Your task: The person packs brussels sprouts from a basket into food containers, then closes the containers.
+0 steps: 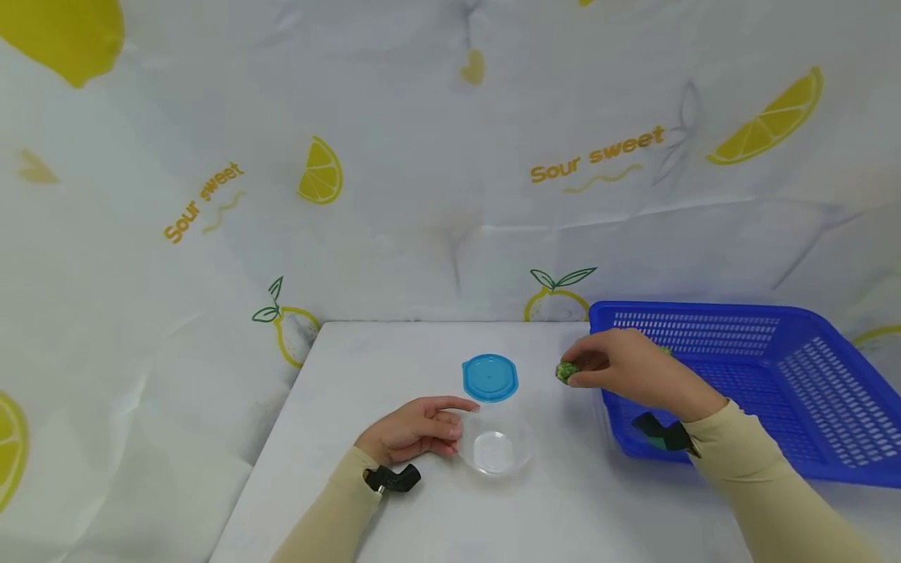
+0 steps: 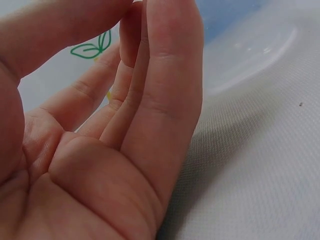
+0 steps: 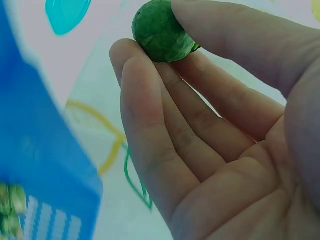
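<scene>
A staged corner, room type unclear
Creased lemon-print sheeting [image 1: 422,102] hangs behind and left of the white bench [image 1: 535,520].

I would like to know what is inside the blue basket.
Inside the blue basket, something green shows, blurred, in the right wrist view; the head view also shows perforated floor. The right hand and sleeve cover part of the interior, so I cannot tell what lies there.

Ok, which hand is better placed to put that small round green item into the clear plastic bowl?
Probably the right hand: it pinches the small round green item to the right of the clear plastic bowl. The left hand is at the bowl's left side.
</scene>
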{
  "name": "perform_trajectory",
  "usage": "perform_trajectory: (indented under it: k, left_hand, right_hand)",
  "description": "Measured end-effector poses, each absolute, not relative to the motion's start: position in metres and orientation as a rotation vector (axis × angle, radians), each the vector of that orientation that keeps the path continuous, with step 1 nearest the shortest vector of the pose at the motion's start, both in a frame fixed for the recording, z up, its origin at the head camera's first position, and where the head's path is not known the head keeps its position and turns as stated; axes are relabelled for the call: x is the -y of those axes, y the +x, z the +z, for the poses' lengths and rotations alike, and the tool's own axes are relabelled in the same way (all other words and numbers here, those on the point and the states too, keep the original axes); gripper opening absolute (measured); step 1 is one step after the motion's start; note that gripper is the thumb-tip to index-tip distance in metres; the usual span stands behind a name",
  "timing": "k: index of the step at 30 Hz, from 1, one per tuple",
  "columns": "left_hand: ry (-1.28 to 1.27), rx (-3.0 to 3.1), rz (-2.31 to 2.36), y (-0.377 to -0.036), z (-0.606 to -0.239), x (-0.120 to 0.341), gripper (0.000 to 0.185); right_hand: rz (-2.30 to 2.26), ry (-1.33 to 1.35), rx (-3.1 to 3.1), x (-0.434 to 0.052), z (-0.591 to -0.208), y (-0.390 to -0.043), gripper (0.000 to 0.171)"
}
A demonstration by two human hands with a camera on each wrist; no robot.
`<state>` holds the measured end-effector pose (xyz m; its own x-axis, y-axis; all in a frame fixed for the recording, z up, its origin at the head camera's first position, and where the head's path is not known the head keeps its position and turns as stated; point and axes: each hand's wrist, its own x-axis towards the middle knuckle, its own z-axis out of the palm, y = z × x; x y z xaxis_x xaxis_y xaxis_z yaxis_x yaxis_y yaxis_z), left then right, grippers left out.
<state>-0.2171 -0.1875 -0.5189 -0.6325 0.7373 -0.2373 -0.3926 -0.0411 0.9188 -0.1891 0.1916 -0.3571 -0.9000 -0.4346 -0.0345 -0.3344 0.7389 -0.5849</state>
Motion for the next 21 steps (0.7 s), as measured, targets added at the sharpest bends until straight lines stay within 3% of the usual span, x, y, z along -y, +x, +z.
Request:
perform_trajectory:
  k: [21]
  left_hand:
    - [0.393,-1.382,1.776,-0.223,-0.519,0.189,0.057]
  right_hand:
    - [-1.012,-0.747,-2.643,-0.096,-0.409,-0.185,0.019]
